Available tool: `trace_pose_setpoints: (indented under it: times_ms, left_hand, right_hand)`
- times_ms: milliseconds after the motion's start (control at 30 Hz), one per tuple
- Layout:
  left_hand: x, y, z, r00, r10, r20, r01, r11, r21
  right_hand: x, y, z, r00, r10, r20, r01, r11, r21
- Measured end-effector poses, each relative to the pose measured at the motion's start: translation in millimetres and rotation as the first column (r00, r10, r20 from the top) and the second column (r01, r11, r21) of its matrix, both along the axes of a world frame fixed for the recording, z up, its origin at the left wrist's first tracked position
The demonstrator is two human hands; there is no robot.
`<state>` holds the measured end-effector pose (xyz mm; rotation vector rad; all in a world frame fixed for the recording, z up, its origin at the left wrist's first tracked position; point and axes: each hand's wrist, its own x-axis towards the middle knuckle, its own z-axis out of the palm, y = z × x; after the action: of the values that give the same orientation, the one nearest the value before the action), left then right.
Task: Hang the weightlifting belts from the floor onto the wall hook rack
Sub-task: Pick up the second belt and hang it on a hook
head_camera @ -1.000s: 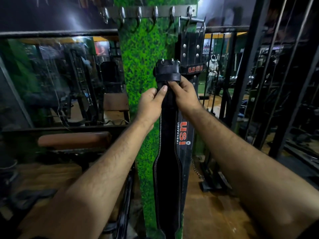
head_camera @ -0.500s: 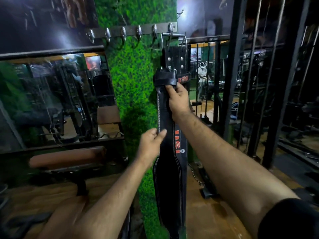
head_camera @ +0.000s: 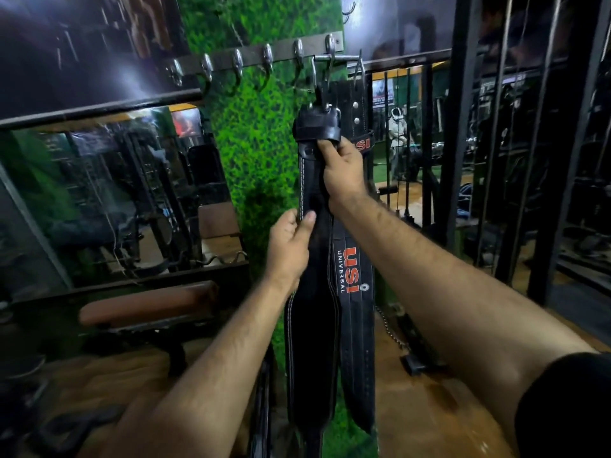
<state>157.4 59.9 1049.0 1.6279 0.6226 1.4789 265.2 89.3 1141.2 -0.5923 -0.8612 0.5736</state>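
Moved since earlier: compared with a second ago, the left hand [head_camera: 291,249] has dropped from beside the buckle end to roughly halfway down the black belt [head_camera: 312,325], while the right hand [head_camera: 342,175] has kept its place just under the folded top; over the last half second little has changed.
Black belt: hangs lengthwise in front of the green wall panel [head_camera: 261,153], its buckle end [head_camera: 317,127] at 12 o'clock from the right hand, just below the hook rack [head_camera: 261,57]. I cannot tell whether the buckle is already on a hook.
Why held so: the upper hand seems to carry the weight and aim the buckle, and the lower hand keeps the long tail from swinging, so the top can be guided to a hook.
USI belt [head_camera: 352,276]: already hung from the rack's right end, directly behind and at 3 o'clock of the black one, touching it.
Right hand pose: arm stretched up and forward, fingers curled round the strap, thumb pressed on its front just under the fold.
Left hand pose: forearm rising from 7 o'clock, thumb and fingers pinching the stitched left edge.
Rack: several bare hooks lie at 10 to 11 o'clock from the buckle.
Stage, as I judge it: one belt is up, and the second is at the hooking step.
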Motion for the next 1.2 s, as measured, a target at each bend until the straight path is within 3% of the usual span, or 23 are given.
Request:
trace_pose_setpoints:
  times_ms: [133,233,367,433,500,600,667,733,867,1067,1200]
  left_hand:
    - [-28.6,9.2,-60.6,0.964,-0.033,-0.266,-0.002,0.992,-0.128]
    - [-54.1,14.8,-96.4,0.875,-0.051,-0.481,-0.06,0.975,-0.213]
    - [-70.6,18.3,-66.7,0.754,-0.216,-0.62,0.017,0.95,-0.311]
    - [-67.3,17.6,-23.7,0.832,-0.217,-0.51,0.041,0.942,-0.334]
    - [-54.6,10.6,19.6,0.953,-0.198,-0.231,0.104,0.926,-0.364]
    - [-25.5,-0.2,52.1,0.982,-0.186,0.042,0.19,0.927,-0.323]
    - [-13.2,-1.3,50.9,0.993,-0.081,0.088,0.103,0.952,-0.29]
    - [-7.5,-1.7,46.2,0.993,-0.029,0.112,0.056,0.97,-0.238]
    - [-11.5,0.2,46.2,0.986,0.025,0.165,0.006,0.983,-0.185]
    - [-25.3,2.9,59.6,0.978,0.019,0.209,0.01,0.99,-0.138]
    - [-27.0,6.9,58.8,0.96,0.06,0.273,-0.005,0.98,-0.196]
  right_hand:
    - [3.2,8.6,-16.3,0.998,0.013,-0.057,-0.016,0.998,-0.067]
    - [-0.3,9.0,-21.6,0.999,0.029,-0.046,-0.033,0.996,-0.083]
    - [-5.9,5.0,-23.8,0.996,0.079,0.051,-0.073,0.993,-0.097]
    - [-14.9,2.0,-22.9,0.988,0.086,0.127,-0.076,0.994,-0.082]
    - [-23.9,-0.3,-23.5,0.968,0.044,0.249,-0.033,0.998,-0.046]
    - [-28.6,1.4,-25.3,0.856,-0.19,0.481,0.231,0.973,-0.027]
    - [-28.8,-1.8,-31.4,0.798,-0.265,0.541,0.323,0.946,-0.013]
    - [-25.7,-7.3,-47.4,0.78,-0.259,0.57,0.312,0.95,0.005]
    - [-23.9,-21.5,-96.3,0.835,-0.102,0.54,0.162,0.985,-0.064]
    - [-31.4,-19.8,-166.7,0.818,0.082,0.569,0.067,0.969,-0.236]
    - [-23.1,-25.6,-204.1,0.733,0.249,0.633,0.065,0.901,-0.43]
